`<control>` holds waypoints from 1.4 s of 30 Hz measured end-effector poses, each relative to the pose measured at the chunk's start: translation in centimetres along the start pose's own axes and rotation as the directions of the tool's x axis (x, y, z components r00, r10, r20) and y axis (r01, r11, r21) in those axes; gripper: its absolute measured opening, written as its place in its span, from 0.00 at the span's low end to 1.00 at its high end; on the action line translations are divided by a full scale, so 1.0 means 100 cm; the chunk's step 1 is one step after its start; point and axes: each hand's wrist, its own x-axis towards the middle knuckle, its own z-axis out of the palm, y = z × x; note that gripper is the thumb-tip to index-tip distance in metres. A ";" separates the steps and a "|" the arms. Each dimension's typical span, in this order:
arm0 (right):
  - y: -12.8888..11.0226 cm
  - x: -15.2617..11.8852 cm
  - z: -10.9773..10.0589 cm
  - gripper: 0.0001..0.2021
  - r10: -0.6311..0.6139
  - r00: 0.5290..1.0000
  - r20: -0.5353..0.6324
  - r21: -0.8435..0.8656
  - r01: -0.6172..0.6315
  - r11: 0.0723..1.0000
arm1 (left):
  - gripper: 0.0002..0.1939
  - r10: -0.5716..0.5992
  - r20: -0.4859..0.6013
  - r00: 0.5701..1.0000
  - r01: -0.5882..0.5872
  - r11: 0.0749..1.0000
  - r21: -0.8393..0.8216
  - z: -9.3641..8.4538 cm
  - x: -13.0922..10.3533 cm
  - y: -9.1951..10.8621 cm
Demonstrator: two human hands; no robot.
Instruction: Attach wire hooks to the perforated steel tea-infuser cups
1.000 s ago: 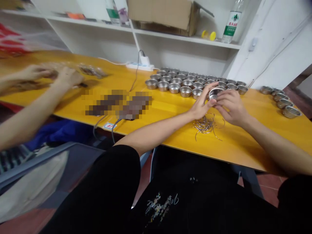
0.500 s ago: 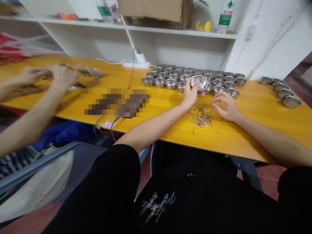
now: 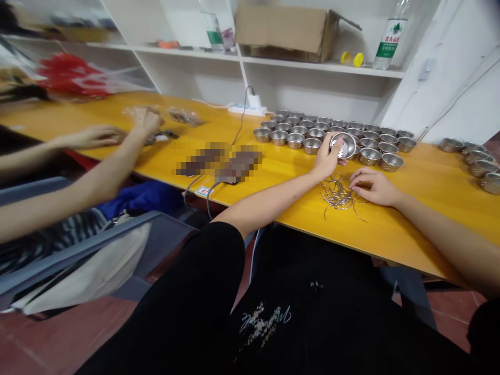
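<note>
My left hand (image 3: 327, 158) holds a small perforated metal cup (image 3: 344, 146), tilted so that its inside faces me. My right hand (image 3: 373, 187) is at the right edge of a loose pile of thin curved metal wires (image 3: 336, 194), its fingers bent and close together; whether a wire is between them is too small to tell. Behind the held cup, several rows of similar metal cups (image 3: 296, 139) stand on the yellow table (image 3: 281, 195).
More cups (image 3: 483, 167) stand at the right. Left of my arm lie two blurred-out dark objects (image 3: 240, 164) with cables. A power strip (image 3: 247, 109) is at the back. Another person's hands (image 3: 146, 122) work at the left. A shelf (image 3: 297, 65) holds a box and bottles.
The view has swung left, so things appear further right. My right hand has lowered toward the wires and its fingers have closed up. My left hand still holds the cup.
</note>
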 end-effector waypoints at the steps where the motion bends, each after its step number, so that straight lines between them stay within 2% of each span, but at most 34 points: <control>1: -0.001 0.001 0.000 0.08 0.002 1.000 0.002 -0.004 -0.002 1.000 | 0.37 0.007 -0.001 1.000 -0.007 1.000 -0.004 0.000 -0.001 0.001; 6: -0.006 0.002 0.003 0.12 0.031 0.999 0.013 -0.031 -0.031 0.999 | 0.32 0.001 -0.027 1.000 -0.001 1.000 -0.017 0.002 -0.002 0.000; 8: -0.004 0.002 0.004 0.13 0.042 0.999 -0.018 -0.051 -0.043 0.998 | 0.30 -0.019 -0.038 0.999 0.018 1.000 -0.005 0.003 -0.002 -0.001; 11: 0.000 0.002 0.007 0.13 0.050 0.988 -0.146 -0.088 -0.063 0.994 | 0.29 -0.047 -0.022 0.999 0.047 0.999 0.027 0.001 -0.001 -0.003; 14: 0.004 0.003 0.011 0.12 0.095 0.949 -0.302 -0.073 -0.122 0.990 | 0.30 -0.060 0.045 0.997 0.058 0.997 0.048 -0.003 0.001 -0.006; 16: 0.005 0.003 0.012 0.11 0.122 0.924 -0.362 -0.053 -0.151 0.987 | 0.30 -0.057 0.067 0.996 0.054 0.997 0.046 -0.006 0.002 -0.010; 24: -0.006 0.006 0.013 0.13 0.119 0.911 -0.394 -0.016 -0.137 0.991 | 0.20 -0.032 0.041 0.999 0.030 0.998 0.047 -0.006 0.003 -0.011; 28: -0.008 0.008 0.013 0.17 0.124 0.910 -0.397 -0.009 -0.139 0.990 | 0.18 -0.003 0.095 0.995 -0.003 0.998 0.063 -0.005 -0.001 -0.005; 32: -0.007 0.007 0.014 0.19 0.220 0.886 -0.409 0.144 -0.175 0.974 | 0.20 0.088 0.138 0.987 -0.105 0.987 0.123 -0.005 -0.005 0.000; 36: 0.003 0.009 0.017 0.16 0.337 0.829 -0.447 0.342 -0.190 0.920 | 0.25 0.148 0.180 0.972 -0.184 0.962 0.201 -0.004 -0.006 0.003; 42: 0.021 0.012 0.013 0.17 0.404 0.779 -0.479 0.465 -0.165 0.870 | 0.29 0.196 0.258 0.946 -0.255 0.942 0.217 -0.007 0.000 0.000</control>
